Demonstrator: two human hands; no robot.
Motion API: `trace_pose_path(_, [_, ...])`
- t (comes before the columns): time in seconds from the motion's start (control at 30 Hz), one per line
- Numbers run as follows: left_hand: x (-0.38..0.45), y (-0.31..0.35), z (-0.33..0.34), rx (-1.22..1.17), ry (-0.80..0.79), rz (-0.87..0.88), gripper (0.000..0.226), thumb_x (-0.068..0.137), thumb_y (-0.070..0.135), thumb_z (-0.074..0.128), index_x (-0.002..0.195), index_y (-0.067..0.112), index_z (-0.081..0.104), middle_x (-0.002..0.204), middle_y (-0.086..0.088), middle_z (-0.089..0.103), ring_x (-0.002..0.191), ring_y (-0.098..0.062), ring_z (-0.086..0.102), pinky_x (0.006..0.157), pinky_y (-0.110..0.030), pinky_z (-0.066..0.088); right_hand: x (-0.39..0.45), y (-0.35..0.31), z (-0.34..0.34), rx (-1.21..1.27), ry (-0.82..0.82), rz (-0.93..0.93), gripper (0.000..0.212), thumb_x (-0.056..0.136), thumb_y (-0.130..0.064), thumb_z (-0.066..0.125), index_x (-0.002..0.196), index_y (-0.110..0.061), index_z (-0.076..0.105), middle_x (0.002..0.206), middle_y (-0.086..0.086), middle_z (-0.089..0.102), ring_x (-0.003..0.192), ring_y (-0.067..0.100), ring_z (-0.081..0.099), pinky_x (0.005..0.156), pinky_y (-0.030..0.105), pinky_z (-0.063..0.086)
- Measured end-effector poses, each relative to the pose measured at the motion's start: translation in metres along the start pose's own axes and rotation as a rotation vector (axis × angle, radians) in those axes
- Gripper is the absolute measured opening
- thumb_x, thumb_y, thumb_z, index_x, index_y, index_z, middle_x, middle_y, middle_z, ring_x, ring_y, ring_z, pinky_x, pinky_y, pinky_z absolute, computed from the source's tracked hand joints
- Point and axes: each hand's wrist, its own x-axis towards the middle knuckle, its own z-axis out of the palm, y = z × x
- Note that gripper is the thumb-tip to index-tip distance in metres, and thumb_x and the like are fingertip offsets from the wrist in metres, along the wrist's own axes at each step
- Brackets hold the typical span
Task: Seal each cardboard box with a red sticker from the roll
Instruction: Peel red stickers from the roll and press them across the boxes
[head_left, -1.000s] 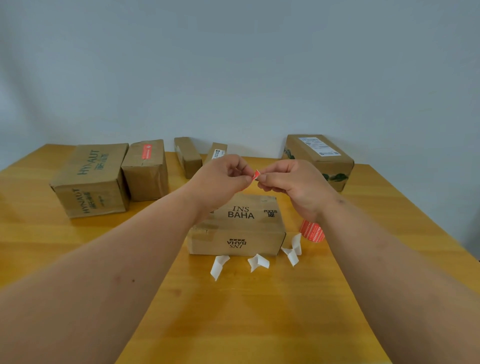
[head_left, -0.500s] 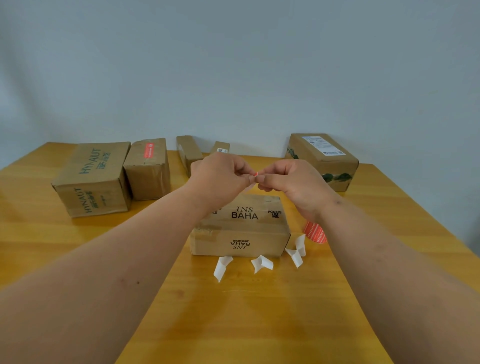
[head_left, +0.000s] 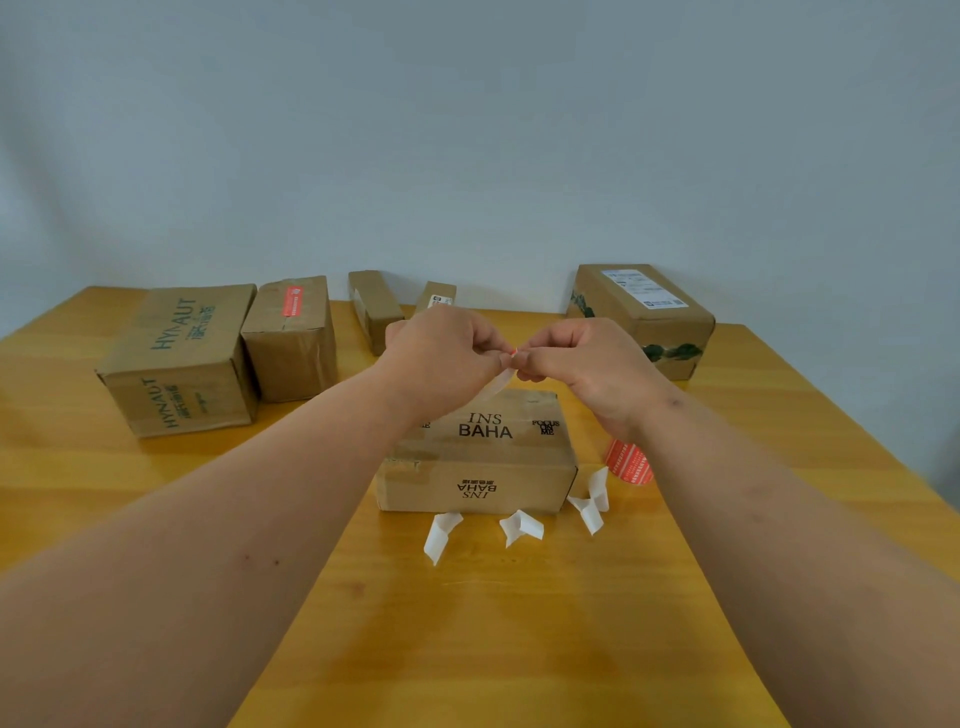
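Sticker (head_left: 513, 352), a red sliver, is held above the INS BAHA box (head_left: 483, 447), pinched from the left by the left hand (head_left: 447, 353) and from the right by the right hand (head_left: 582, 358); its backing (head_left: 493, 387) should be peeled slowly, glue untouched.

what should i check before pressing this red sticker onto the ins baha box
1. Small red sticker pinched between left hand and right hand: ok.
2. White backing strip fully peeled off: not ok, it hangs below the fingers.
3. Brown cardboard INS BAHA box under the hands: ok.
4. Box top free of a sticker: ok where visible.
5. Red sticker roll within reach: ok.
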Motion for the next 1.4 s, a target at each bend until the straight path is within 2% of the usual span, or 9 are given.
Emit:
trace_pose_path(0.17, [0.001, 0.001, 0.0, 0.017, 0.0, 0.003, 0.017, 0.092, 0.037, 0.06, 0.087, 0.029, 0.073, 0.061, 0.011, 0.059, 0.062, -0.001, 0.047, 0.091, -0.04, 0.042, 0.001, 0.001, -0.001, -0.066, -0.009, -0.01, 0.009, 0.083, -0.024, 0.072, 0.08, -0.016, 0.075, 0.083, -0.002, 0.073, 0.093, 0.017, 0.066, 0.093, 0.041, 0.051])
trace_pose_path(0.3, [0.002, 0.004, -0.003, 0.183, -0.031, 0.023, 0.019, 0.096, 0.039, 0.052, 0.086, 0.034, 0.068, 0.082, 0.003, 0.072, 0.089, -0.011, 0.061, 0.1, -0.035, 0.032, -0.002, -0.003, -0.002, -0.13, -0.048, -0.038, 0.014, 0.084, -0.03, 0.073, 0.081, -0.016, 0.074, 0.082, 0.005, 0.07, 0.082, 0.013, 0.062, 0.078, 0.03, 0.049])
trace_pose_path(0.43, [0.001, 0.005, -0.001, 0.317, -0.027, 0.059, 0.027, 0.098, 0.037, 0.046, 0.096, 0.029, 0.071, 0.051, 0.01, 0.051, 0.081, -0.009, 0.058, 0.103, -0.032, 0.023, -0.004, -0.004, -0.001, -0.196, -0.069, -0.051, 0.018, 0.086, -0.032, 0.071, 0.081, -0.014, 0.073, 0.088, 0.014, 0.069, 0.075, 0.011, 0.056, 0.071, 0.028, 0.045])
trace_pose_path(0.57, [-0.003, 0.008, 0.002, 0.356, 0.005, 0.095, 0.03, 0.096, 0.033, 0.045, 0.092, 0.022, 0.073, 0.042, 0.01, 0.041, 0.074, -0.009, 0.058, 0.102, -0.03, 0.021, -0.006, -0.003, -0.001, -0.204, -0.055, -0.044, 0.014, 0.085, -0.025, 0.07, 0.078, -0.013, 0.071, 0.091, 0.012, 0.071, 0.076, 0.013, 0.057, 0.075, 0.033, 0.049])
trace_pose_path(0.73, [-0.003, 0.006, 0.003, 0.177, 0.037, 0.034, 0.023, 0.091, 0.032, 0.054, 0.077, 0.02, 0.068, 0.05, 0.01, 0.047, 0.069, -0.008, 0.053, 0.1, -0.032, 0.03, -0.009, -0.002, -0.003, -0.166, -0.046, -0.035, 0.014, 0.083, -0.026, 0.07, 0.076, -0.014, 0.072, 0.087, 0.014, 0.068, 0.074, 0.014, 0.053, 0.071, 0.031, 0.045])
trace_pose_path(0.9, [-0.004, 0.003, 0.001, -0.169, -0.002, -0.137, 0.018, 0.085, 0.021, 0.06, 0.073, 0.014, 0.072, 0.056, -0.002, 0.052, 0.051, -0.015, 0.041, 0.065, -0.029, 0.037, -0.014, 0.001, -0.012, -0.137, -0.006, 0.01, 0.012, 0.08, -0.02, 0.07, 0.077, -0.008, 0.07, 0.092, 0.017, 0.068, 0.075, 0.017, 0.053, 0.069, 0.032, 0.043])
trace_pose_path(1.07, [-0.006, 0.005, -0.004, -0.416, 0.066, -0.288, 0.019, 0.087, 0.015, 0.058, 0.085, 0.005, 0.073, 0.082, 0.0, 0.075, 0.079, -0.014, 0.053, 0.062, -0.023, 0.038, -0.023, 0.01, -0.027, -0.162, 0.017, 0.083, 0.014, 0.081, -0.015, 0.066, 0.072, -0.004, 0.064, 0.094, 0.022, 0.068, 0.079, 0.025, 0.057, 0.082, 0.039, 0.051])
trace_pose_path(1.23, [-0.009, 0.008, -0.009, -0.491, 0.152, -0.334, 0.018, 0.087, 0.013, 0.057, 0.087, 0.001, 0.071, 0.07, 0.005, 0.071, 0.074, -0.008, 0.057, 0.065, -0.02, 0.041, -0.035, 0.022, -0.042, -0.263, -0.006, 0.202, 0.018, 0.078, -0.009, 0.061, 0.065, -0.007, 0.049, 0.062, 0.005, 0.045, 0.058, 0.015, 0.038, 0.054, 0.024, 0.032])
trace_pose_path(1.4, [-0.014, 0.014, -0.008, -0.479, 0.154, -0.339, 0.018, 0.087, 0.013, 0.058, 0.088, 0.003, 0.073, 0.075, 0.002, 0.073, 0.079, -0.012, 0.059, 0.067, -0.021, 0.042, -0.043, 0.039, -0.048, -0.631, -0.119, 0.308, 0.023, 0.078, -0.019, 0.06, 0.061, -0.016, 0.044, 0.061, -0.001, 0.038, 0.056, 0.016, 0.036, 0.052, 0.027, 0.03])
